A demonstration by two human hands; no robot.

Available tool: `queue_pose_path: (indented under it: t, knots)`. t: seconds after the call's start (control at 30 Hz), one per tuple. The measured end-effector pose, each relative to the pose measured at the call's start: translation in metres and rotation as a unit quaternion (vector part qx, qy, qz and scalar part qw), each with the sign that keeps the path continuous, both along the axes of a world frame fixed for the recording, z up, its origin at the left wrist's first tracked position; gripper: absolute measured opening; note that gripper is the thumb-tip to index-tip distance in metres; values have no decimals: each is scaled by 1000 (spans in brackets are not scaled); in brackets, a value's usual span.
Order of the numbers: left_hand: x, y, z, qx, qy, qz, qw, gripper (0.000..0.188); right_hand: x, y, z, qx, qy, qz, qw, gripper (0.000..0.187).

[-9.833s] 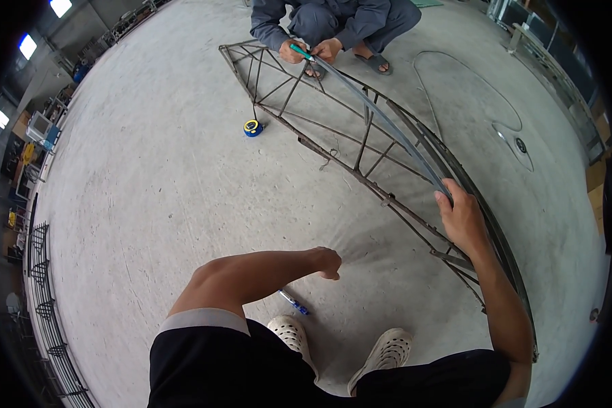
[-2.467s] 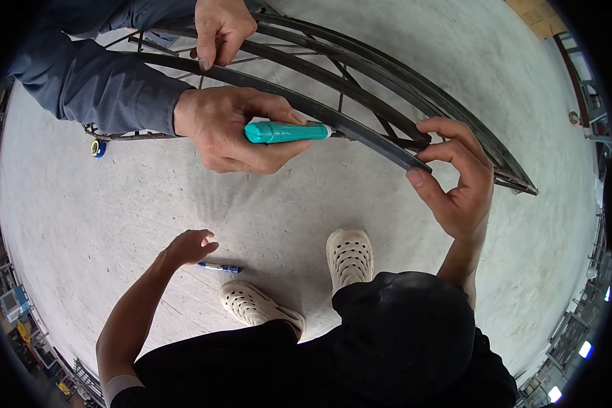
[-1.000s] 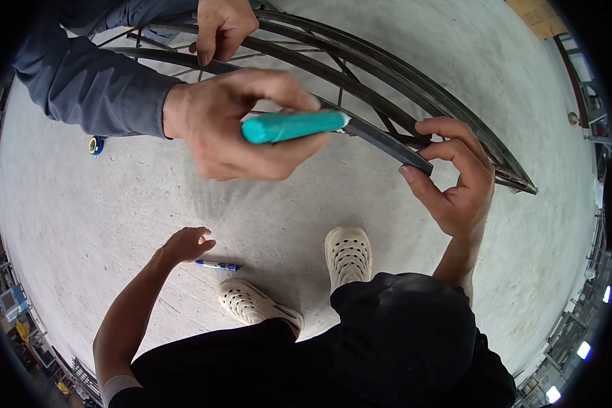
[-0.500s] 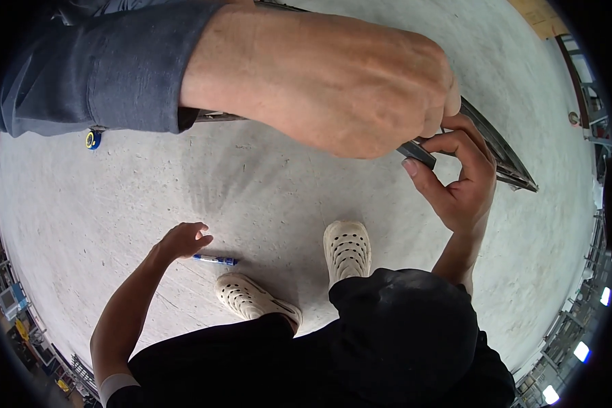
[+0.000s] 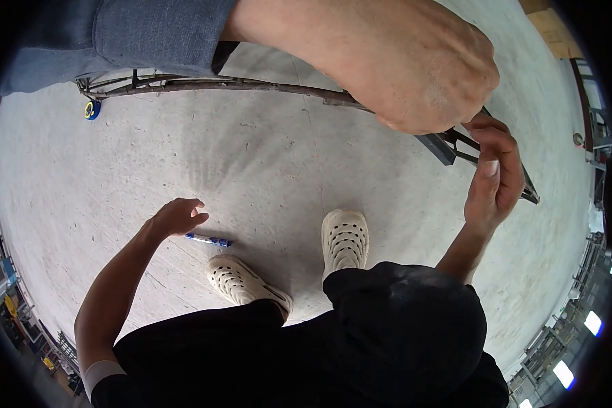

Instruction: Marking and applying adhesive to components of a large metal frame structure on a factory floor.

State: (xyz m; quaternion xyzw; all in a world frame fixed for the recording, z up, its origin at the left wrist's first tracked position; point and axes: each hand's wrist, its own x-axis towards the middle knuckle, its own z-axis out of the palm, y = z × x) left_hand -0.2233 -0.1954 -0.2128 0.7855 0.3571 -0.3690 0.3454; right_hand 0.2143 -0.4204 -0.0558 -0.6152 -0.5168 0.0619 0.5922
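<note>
I am crouched on the floor, and my left hand (image 5: 177,217) hangs in the air, fingers loosely bent and thumb apart, with nothing in it. A blue-and-white marker pen (image 5: 209,240) lies on the floor just below it. My right hand (image 5: 494,178) has its fingers bent around a bar of the dark metal frame (image 5: 251,84); the grip is partly hidden. Beside my thumb, but apart from it, a short dark square tube (image 5: 436,148) lies against the frame. Another person's closed hand (image 5: 432,75), in a blue-grey sleeve, covers the tube's other end; what it holds is hidden.
A blue-and-yellow tape measure (image 5: 92,109) lies by the frame's left end. My pale clogs (image 5: 345,238) rest on the grey concrete floor (image 5: 265,177). Cardboard (image 5: 554,32) stands at the far right, and metal racks (image 5: 591,146) line the right edge.
My right hand has let go of the dark tube and shifted right and slightly down. The other person's hand has moved right and up. More of the frame shows now.
</note>
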Motion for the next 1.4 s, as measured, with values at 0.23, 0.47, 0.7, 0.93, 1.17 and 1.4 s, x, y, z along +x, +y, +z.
queue_pose_path:
  t: [0.23, 0.47, 0.7, 0.93, 1.17, 1.4]
  knots:
    - [2, 12, 6, 27, 20, -51, 998, 48, 8, -9, 8, 56, 8, 23, 998, 41]
    - [43, 98, 55, 188, -41, -46, 980, 47, 2, -1, 49, -69, 122, 478, 867, 56]
    - [74, 90, 63, 185, -30, -90, 978, 47, -61, 22, -7, -478, 165, 475, 720, 47]
    - [81, 29, 42, 108, -18, -99, 989, 48, -81, 27, 4, -507, 97, 331, 790, 78]
    - [103, 23, 52, 59, -100, -74, 990, 50, -75, 29, -107, -161, -327, 39, 930, 94]
    - [67, 43, 25, 121, 0, -164, 979, 48, -69, 35, -121, -173, -344, 22, 922, 95]
